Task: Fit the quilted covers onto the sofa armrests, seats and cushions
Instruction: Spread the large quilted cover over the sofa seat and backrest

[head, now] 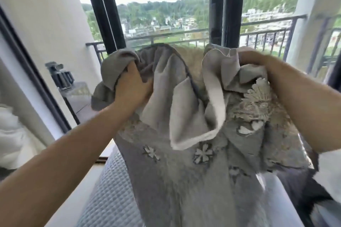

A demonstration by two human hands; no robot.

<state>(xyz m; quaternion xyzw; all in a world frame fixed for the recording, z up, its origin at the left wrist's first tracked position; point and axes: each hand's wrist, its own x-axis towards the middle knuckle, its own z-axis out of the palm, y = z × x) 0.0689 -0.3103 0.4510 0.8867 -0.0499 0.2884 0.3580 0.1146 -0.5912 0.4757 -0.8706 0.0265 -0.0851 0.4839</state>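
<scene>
While both hands (132,86) (255,61) grip cushion cover (184,180), quilted seat (108,193) below, balcony railing (258,33) beyond.

Both bare forearms raised, reaching forward and up from lower corners of view. Left hand (132,86) at centre-left, back toward camera, fingers curled tight into bunched fabric edge of cushion cover (184,162). Right hand (255,61) at upper right, slightly higher, fingers curled over opposite bunched edge (outline motion-blurred). Hands well apart, wrists roughly straight, elbows bent outward.

Grey cover (184,180), white floral embroidery
</scene>
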